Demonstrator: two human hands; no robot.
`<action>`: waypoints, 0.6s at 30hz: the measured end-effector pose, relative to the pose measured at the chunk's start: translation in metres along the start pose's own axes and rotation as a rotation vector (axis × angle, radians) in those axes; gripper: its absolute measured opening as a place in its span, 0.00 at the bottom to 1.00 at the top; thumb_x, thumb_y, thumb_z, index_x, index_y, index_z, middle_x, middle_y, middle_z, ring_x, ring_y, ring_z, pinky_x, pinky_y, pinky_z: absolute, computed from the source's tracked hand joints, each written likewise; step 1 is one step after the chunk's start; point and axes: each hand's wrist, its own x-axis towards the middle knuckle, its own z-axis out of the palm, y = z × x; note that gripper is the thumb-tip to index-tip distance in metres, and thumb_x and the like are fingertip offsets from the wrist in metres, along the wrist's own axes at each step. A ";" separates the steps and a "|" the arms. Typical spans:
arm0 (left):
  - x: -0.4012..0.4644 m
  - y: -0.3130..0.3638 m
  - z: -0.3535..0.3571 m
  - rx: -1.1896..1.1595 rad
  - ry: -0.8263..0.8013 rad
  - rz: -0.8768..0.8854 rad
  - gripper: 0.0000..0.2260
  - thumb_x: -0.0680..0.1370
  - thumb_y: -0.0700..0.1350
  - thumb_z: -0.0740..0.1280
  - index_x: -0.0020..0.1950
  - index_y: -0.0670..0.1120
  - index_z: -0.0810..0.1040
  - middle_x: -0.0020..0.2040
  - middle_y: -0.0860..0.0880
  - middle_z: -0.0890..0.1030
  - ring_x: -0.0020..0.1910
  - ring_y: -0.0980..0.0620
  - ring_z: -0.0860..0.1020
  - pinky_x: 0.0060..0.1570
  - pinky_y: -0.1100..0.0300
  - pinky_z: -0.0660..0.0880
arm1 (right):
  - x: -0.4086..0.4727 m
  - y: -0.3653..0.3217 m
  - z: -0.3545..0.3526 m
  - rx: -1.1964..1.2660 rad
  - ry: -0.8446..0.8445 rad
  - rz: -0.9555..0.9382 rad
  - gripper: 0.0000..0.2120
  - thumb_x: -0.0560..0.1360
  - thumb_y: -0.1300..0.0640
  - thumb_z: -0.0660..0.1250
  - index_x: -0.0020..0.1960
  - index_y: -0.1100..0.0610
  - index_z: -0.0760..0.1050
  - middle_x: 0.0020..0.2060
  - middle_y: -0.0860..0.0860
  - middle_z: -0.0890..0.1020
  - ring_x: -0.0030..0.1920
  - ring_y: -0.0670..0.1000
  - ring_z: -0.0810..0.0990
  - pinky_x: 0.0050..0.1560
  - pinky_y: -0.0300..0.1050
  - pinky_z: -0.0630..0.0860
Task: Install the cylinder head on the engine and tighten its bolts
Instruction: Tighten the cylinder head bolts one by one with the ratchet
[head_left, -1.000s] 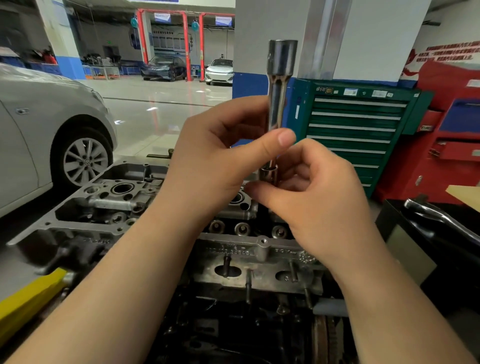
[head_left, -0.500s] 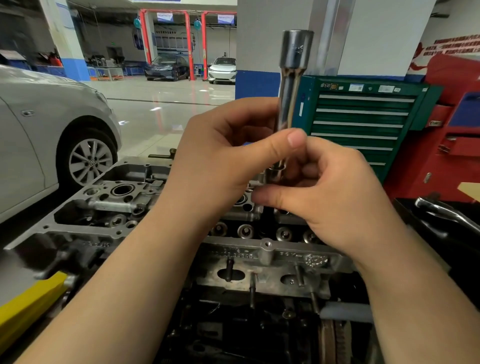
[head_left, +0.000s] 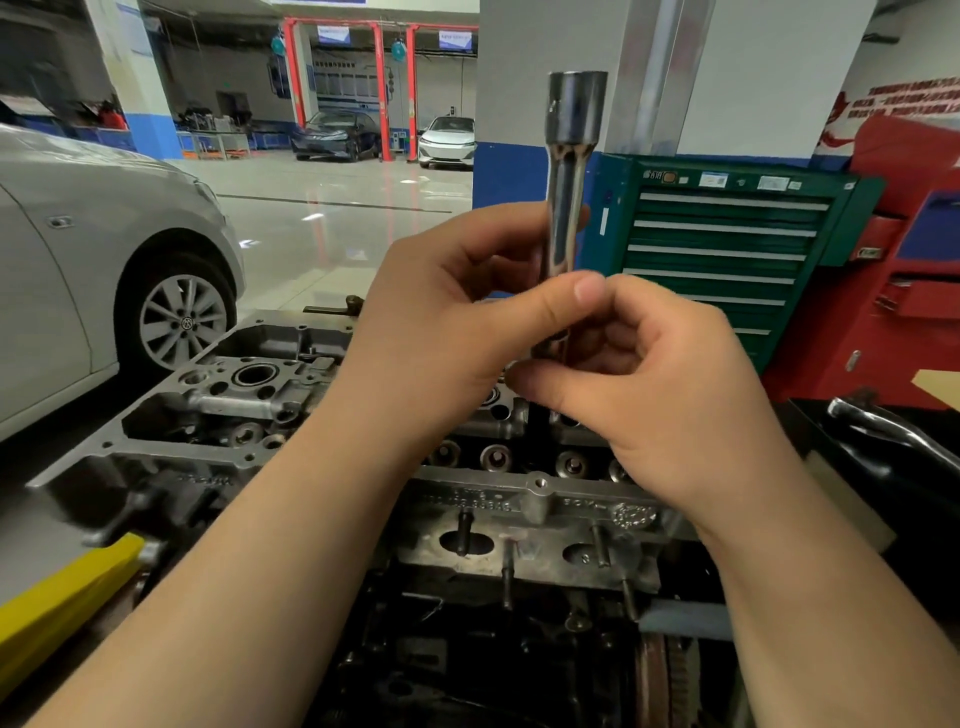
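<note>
A view looking down from a person's head at two bare hands raised in the centre of the frame, working together on a long shiny metal socket tool (head_left: 569, 208). The tool stands nearly upright, its wide round end at the top of the frame, its lower end hidden between the hands. The left hand (head_left: 441, 332) has its fingers curled round the shaft from the left, with the thumb laid across the front. The right hand (head_left: 660, 395) has its fingers curled round the lower end of the tool, thumb pointing left beneath the left thumb. What lies at the very bottom of the tool cannot be told.

Below the hands, across the middle of the frame, sits the grey metal cylinder head (head_left: 249, 410) on top of the dark engine (head_left: 467, 649), with round openings along its top and studs sticking out of its near face.

At the left edge is a silver car (head_left: 104, 260) with an alloy wheel. At the upper right stands a green tool cabinet (head_left: 727, 244) with drawers, and a red cabinet (head_left: 904, 291) beside it. A yellow bar (head_left: 57, 608) shows at the lower left.
</note>
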 end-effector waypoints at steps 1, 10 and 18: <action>0.001 -0.001 0.000 -0.004 0.019 0.002 0.15 0.75 0.38 0.77 0.60 0.48 0.85 0.44 0.45 0.87 0.45 0.46 0.86 0.51 0.54 0.83 | 0.000 0.000 0.000 -0.006 0.012 0.002 0.21 0.64 0.41 0.80 0.55 0.46 0.82 0.46 0.45 0.87 0.46 0.48 0.87 0.48 0.53 0.85; -0.001 0.000 0.001 -0.049 -0.033 0.031 0.17 0.80 0.37 0.72 0.68 0.43 0.80 0.54 0.45 0.88 0.57 0.50 0.86 0.59 0.54 0.81 | 0.000 0.005 -0.006 0.177 -0.106 0.036 0.14 0.71 0.52 0.78 0.56 0.50 0.84 0.48 0.48 0.89 0.50 0.50 0.88 0.54 0.52 0.83; 0.000 -0.001 0.001 -0.038 0.035 0.021 0.19 0.77 0.33 0.74 0.67 0.44 0.81 0.47 0.46 0.89 0.44 0.49 0.87 0.48 0.55 0.83 | -0.001 0.003 -0.006 0.249 -0.196 0.012 0.14 0.78 0.55 0.72 0.63 0.52 0.83 0.55 0.48 0.88 0.59 0.49 0.85 0.63 0.54 0.79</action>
